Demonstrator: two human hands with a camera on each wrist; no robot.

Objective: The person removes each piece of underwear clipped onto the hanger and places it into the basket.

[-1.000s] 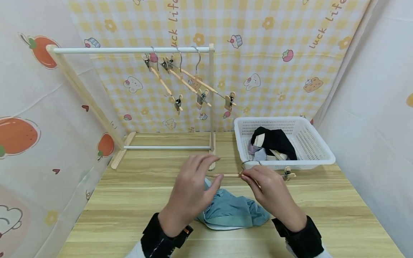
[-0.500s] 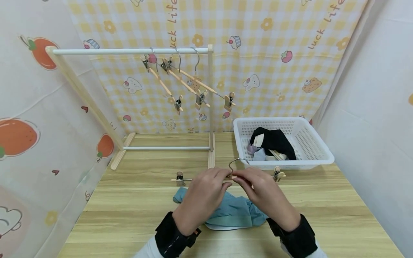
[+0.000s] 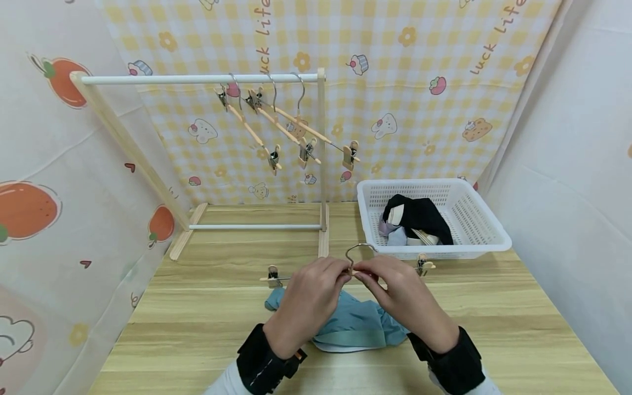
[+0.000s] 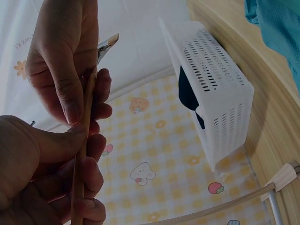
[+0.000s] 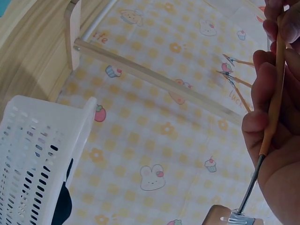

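Gripping a wooden clip hanger (image 3: 345, 269) at its middle, both hands, left (image 3: 308, 302), right (image 3: 405, 299), above teal garment (image 3: 353, 323).

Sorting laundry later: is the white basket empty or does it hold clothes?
Not empty. The white plastic basket holds a black garment with a few paler pieces beside it.

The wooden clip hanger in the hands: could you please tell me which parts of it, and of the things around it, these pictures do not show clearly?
- Wooden clip hanger: in the head view, the left hand and right hand cover the middle of its bar.
- Teal garment: head view, partly behind both hands; its kind is unclear.
- White plastic basket: the dark clothes are heaped, so their number is unclear.
- Wrist views: fingers hide most of the hanger.
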